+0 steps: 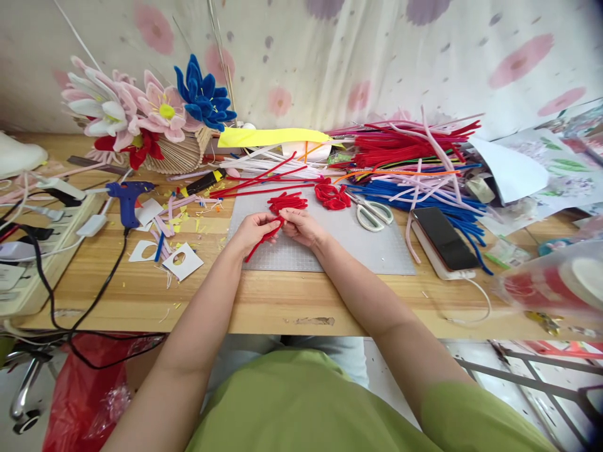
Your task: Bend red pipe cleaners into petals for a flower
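Wooden table (141,295) cluttered with craft stuff. Left hand (254,229) and right hand (301,227) fingers pinching, bending red pipe cleaner (264,238) over grey cutting mat (358,245). Two folded red bundles (287,202) lying finished; big pipe cleaner pile (414,157) waiting unused.

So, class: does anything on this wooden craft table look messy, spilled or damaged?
Yes. Small yellow and pink paper snippings lie scattered beside the blue glue gun, and the wooden table's front edge shows a chipped, worn patch. Both hands hold a red pipe cleaner.
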The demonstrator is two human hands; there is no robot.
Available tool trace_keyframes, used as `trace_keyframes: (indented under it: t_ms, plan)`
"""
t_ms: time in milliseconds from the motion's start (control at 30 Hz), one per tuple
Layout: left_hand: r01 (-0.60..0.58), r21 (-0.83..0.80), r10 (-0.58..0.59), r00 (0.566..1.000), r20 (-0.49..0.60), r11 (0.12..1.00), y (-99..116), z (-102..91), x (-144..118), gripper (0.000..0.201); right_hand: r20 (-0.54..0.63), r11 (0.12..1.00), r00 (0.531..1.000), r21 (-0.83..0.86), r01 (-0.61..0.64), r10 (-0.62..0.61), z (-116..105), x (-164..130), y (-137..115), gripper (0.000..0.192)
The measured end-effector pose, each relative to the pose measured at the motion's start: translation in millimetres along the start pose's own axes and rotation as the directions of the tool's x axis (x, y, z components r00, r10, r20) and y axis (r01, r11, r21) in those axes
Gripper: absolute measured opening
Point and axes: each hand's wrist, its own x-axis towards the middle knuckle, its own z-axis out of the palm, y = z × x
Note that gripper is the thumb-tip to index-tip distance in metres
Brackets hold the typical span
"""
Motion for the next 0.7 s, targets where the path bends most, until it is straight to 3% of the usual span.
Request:
trace_keyframes:
  t_ms: [167,367,533,633,700]
  plan:
    - [0.003,-0.021,-0.003,1.0,0.003,1.0,-1.6,-0.1,1.1,0.042,0.0,0.998,1.0,0.059,-0.002,0.002,1.7,0.0,-1.4,0.035]
    - [0.016,-0.088,-0.017,1.0,-0.015,0.996,-6.1,-0.6,0.1,0.042,-0.038,0.996,0.997,-0.045,-0.076,0.074,-0.4,2.1,-5.2,0.036]
    - [-0.002,-0.085,0.002,1.0,-0.005,0.996,-8.9,-1.7,-0.5,0.037,-0.093,0.993,0.996,-0.121,0.004,-0.016,1.8,-0.8,-7.1,0.03]
    - [-0.006,-0.101,0.006,1.0,-0.003,0.995,-10.2,-0.4,0.4,0.036,-0.086,0.995,0.996,-0.099,-0.022,0.014,0.6,-0.6,-5.8,0.034]
    - [-0.013,-0.165,0.003,0.998,-0.057,0.986,-11.1,2.4,2.8,0.035,-0.104,0.997,0.994,-0.075,-0.033,0.025,0.2,1.0,-4.3,0.037]
